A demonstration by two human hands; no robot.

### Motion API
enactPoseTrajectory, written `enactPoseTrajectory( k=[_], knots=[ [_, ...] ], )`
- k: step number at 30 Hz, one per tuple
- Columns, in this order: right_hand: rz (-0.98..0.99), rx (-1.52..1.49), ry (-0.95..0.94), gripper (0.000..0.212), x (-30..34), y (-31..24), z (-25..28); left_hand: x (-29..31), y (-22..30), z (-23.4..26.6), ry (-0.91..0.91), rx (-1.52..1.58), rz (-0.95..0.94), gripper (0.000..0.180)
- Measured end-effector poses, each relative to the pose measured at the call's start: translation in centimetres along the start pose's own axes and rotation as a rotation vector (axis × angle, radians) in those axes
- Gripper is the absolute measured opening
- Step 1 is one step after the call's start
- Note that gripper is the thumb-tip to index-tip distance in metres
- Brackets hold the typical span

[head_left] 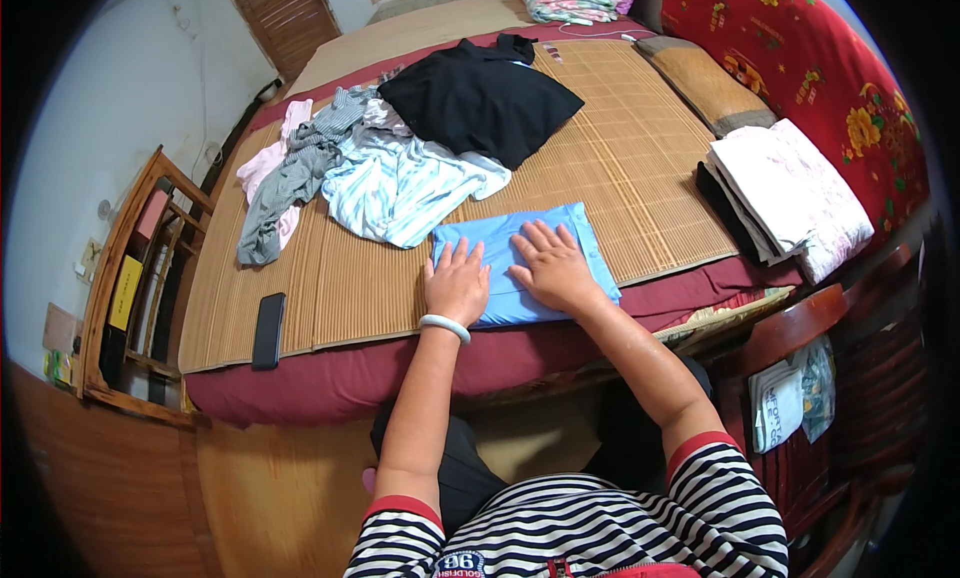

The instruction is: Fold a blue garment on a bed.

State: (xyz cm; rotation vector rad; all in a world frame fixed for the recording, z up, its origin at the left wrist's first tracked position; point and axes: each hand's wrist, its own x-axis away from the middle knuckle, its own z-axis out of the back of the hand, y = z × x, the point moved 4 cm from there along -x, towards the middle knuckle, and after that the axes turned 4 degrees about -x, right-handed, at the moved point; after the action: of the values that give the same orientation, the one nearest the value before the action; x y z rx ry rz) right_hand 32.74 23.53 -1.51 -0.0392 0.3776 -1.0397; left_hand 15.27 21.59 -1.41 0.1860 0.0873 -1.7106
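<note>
A folded blue garment [515, 228] lies flat near the front edge of the bed, on a bamboo mat [640, 193]. My left hand [458, 283] rests palm down on its left part, fingers stretched out, with a pale bangle [445, 327] on the wrist. On the right part my right hand [553, 266] lies flat too, fingers spread. Beyond my hands is a loose heap: a black garment [480, 98], a light blue and white striped garment [400, 188], a grey garment [290, 193] and a pink one [265, 163].
A folded stack of clothes [785, 193] sits at the bed's right side, below a brown pillow [705, 83] and a red floral cover [800, 58]. A dark phone [268, 331] lies at the front left. Wooden chairs [790, 328] stand at the right.
</note>
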Motion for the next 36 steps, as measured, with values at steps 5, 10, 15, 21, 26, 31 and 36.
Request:
enactPoseTrajectory(
  k=[5, 10, 15, 21, 26, 31, 36],
  knots=[
    [-0.129, 0.043, -0.010, 0.062, 0.1, 1.6, 0.9, 0.3, -0.6, 0.0, -0.003, 0.091, 0.054, 0.049],
    [-0.275, 0.007, -0.088, 0.062, 0.4, 3.4, 1.7, 0.3, -0.5, 0.3, -0.030, 0.068, 0.073, 0.049],
    [-0.266, -0.024, -0.058, 0.061, 0.7, 3.7, 1.5, 0.1, 0.5, 1.0, -0.024, -0.027, 0.098, 0.048],
    [-0.251, -0.040, -0.024, 0.058, 0.7, 3.7, 1.4, -0.5, 4.8, 1.4, 0.128, 0.132, -0.203, 0.048],
    [-0.211, -0.085, 0.031, 0.053, 0.6, 3.8, 1.3, -0.6, 6.2, 0.0, 0.002, 0.105, -0.282, 0.051],
    [-0.214, -0.088, 0.044, 0.052, 1.0, 3.6, 1.8, -0.8, 3.6, 0.2, -0.145, 0.026, -0.137, 0.059],
    [-0.227, -0.111, 0.039, 0.051, 1.1, 3.5, 2.0, -0.6, 1.7, 0.3, -0.164, -0.006, 0.011, 0.063]
  ],
)
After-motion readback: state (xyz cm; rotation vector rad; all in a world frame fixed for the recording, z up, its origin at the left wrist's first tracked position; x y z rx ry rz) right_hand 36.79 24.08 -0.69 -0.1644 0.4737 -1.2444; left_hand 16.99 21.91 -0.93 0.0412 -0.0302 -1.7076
